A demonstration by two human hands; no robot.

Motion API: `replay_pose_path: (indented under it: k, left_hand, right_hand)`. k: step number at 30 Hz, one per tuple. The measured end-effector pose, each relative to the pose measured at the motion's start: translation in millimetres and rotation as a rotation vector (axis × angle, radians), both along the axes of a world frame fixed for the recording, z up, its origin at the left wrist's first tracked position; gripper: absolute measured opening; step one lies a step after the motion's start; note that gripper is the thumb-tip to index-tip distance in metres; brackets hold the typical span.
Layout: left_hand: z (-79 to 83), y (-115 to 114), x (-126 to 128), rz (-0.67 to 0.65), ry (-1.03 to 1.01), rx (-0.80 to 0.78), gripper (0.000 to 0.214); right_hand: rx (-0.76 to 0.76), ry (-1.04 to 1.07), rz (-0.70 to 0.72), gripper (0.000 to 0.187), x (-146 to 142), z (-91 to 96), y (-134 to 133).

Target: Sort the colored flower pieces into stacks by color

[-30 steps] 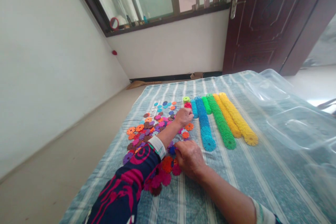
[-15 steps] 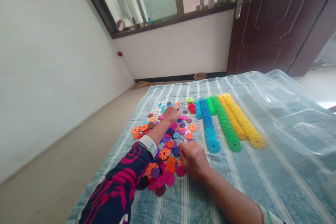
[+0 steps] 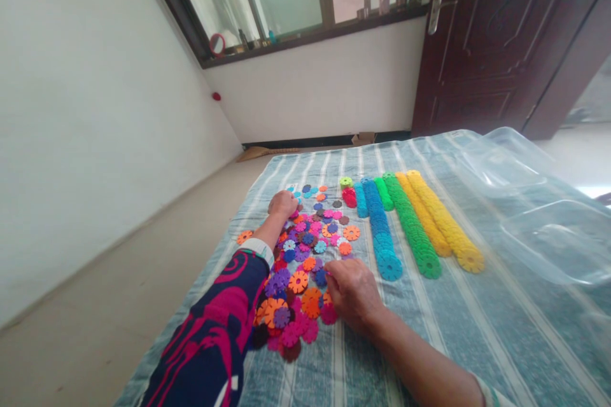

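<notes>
My left hand [image 3: 283, 204] reaches to the far left part of a loose spread of notched plastic discs [image 3: 298, 282]. Its fingers are curled down among them, and their tips are hidden. The discs are orange, pink, purple, blue and brown, many overlapping. Along the right side of the spread, my right hand [image 3: 354, 290] is closed in a pinch, thumb against fingers. A trace of pink shows at its fingertips, too small to name. Close to that hand lie a dark blue disc [image 3: 320, 277] and a pink disc [image 3: 328, 313].
Overlapping discs form a blue row [image 3: 379, 222], a green row [image 3: 411, 227] and yellow rows [image 3: 443, 222] to the right. Shorter red discs [image 3: 349, 198] sit at the back. Clear plastic containers [image 3: 558, 245] stand at the right on the striped cloth [image 3: 458, 324].
My left hand has moved left and slightly away from me, uncovering discs in the middle of the spread. The right hand stays nearly where it was, still pinched.
</notes>
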State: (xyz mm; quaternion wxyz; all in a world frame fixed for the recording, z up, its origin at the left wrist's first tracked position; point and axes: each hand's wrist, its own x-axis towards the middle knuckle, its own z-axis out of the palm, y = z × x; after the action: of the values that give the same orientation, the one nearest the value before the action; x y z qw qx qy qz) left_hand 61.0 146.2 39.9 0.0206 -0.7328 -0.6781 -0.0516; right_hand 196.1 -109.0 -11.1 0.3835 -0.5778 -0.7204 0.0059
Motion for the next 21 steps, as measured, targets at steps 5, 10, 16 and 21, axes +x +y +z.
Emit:
replay_pose_path:
  k: [5,10,16,21]
  left_hand:
    - [1.1,11.1,1.5,0.049,-0.073,-0.119,0.011]
    - [-3.1,12.8,-4.7,0.046,-0.182,-0.082,0.014]
    - [-1.4,4.2,-9.7,0.047,-0.268,0.002,0.024]
    - [2.3,-18.1,17.6,-0.12,-0.421,0.024,0.026]
  right_hand:
    - [-0.021,-0.004,0.007,0.008,0.3,1.1,0.1]
    - [-0.019,-0.002,0.009,0.009,0.5,1.3,0.0]
    - [-0.005,0.0,0.007,0.008,0.2,1.2,0.9]
    - [-0.008,-0.003,0.012,0.008,0.4,-0.2,2.4]
